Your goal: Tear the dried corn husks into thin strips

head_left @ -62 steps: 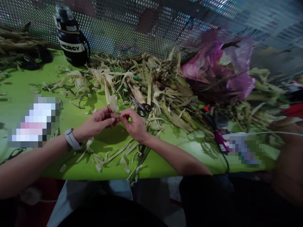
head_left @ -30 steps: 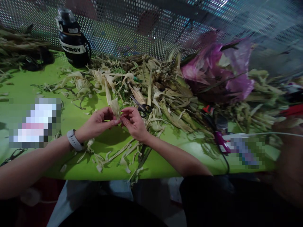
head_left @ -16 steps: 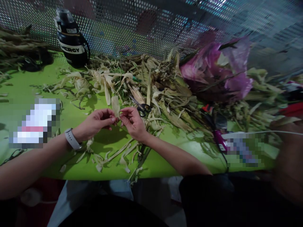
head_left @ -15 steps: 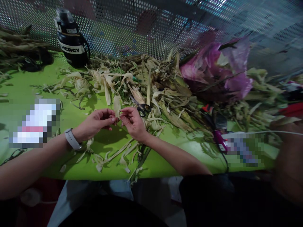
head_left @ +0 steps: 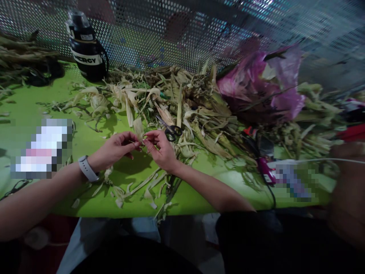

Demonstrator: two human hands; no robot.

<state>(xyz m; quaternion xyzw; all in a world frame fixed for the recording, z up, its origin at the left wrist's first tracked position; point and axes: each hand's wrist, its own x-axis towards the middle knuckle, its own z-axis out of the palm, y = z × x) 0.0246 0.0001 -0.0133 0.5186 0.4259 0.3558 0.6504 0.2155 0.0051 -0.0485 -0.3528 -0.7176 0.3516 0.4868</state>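
Between my two hands stands a small pale piece of corn husk (head_left: 138, 128), its lower end pinched at the fingertips. My left hand (head_left: 122, 145), with a light watch band at the wrist, closes thumb and fingers on the husk from the left. From the right, my right hand (head_left: 160, 149) pinches the same base, its fingers bent. Just behind my right hand lie scissors (head_left: 172, 132) with black handles, on the edge of a heap of dried corn husks (head_left: 211, 114). Thin husk strips (head_left: 142, 186) lie below my hands on the green tabletop (head_left: 94, 201).
A black bottle (head_left: 88, 57) stands at the back left before a perforated metal panel (head_left: 137, 30). A blurred-out phone (head_left: 42, 146) lies at left. On the right are a pink plastic bag (head_left: 245, 83), a purple tool (head_left: 265, 169) with a cord, and another person's arm (head_left: 346, 186).
The husk piece has tilted slightly left and sits a little lower at its top. Both hands stay in nearly the same place, with small finger shifts.
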